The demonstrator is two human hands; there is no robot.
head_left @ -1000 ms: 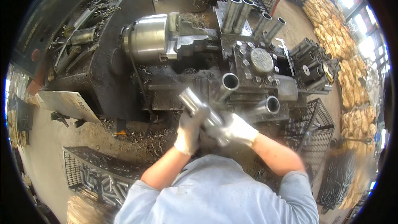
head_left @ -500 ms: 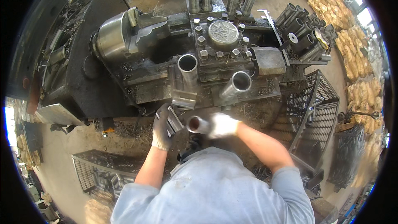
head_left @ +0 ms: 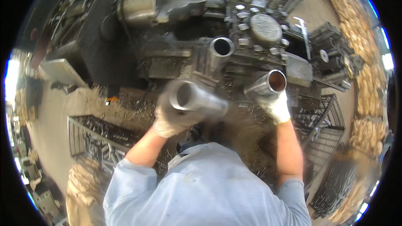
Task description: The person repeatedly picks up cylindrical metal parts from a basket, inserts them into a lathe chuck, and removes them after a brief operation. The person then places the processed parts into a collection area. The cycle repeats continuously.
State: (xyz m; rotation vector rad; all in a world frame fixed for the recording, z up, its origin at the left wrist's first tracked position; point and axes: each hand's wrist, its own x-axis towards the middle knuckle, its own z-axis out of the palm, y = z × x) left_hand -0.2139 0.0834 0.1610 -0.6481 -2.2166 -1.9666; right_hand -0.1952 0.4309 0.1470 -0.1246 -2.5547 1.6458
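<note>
My left hand (head_left: pixel 167 115), in a white knit glove with a darkened palm, is closed around a shiny metal tube (head_left: pixel 205 102). Motion smears the tube, which lies tilted with its open end toward the left. Farther right, my gloved right hand (head_left: pixel 274 104) grips a second metal tube (head_left: pixel 257 87) from its near side. That tube has a brownish bore and leans over the machine's front ledge; whether its base rests there is hidden. Between and beyond my hands another tube (head_left: pixel 218 58) stands upright on the machine, beside a grooved metal block (head_left: pixel 205 79).
A lathe fills the far side, with its chuck (head_left: pixel 142 2) and bolted tool post (head_left: pixel 266 29). More tubes (head_left: pixel 331 54) cluster at right beside a caliper (head_left: pixel 302 33). Mesh bins stand at lower left (head_left: pixel 77 136) and right (head_left: pixel 331 127). Metal chips litter the floor.
My view has shifted, so the machine sits higher and farther right. My right hand has carried the brown-bored tube forward and right onto the ledge area. A tube now shows in my left hand.
</note>
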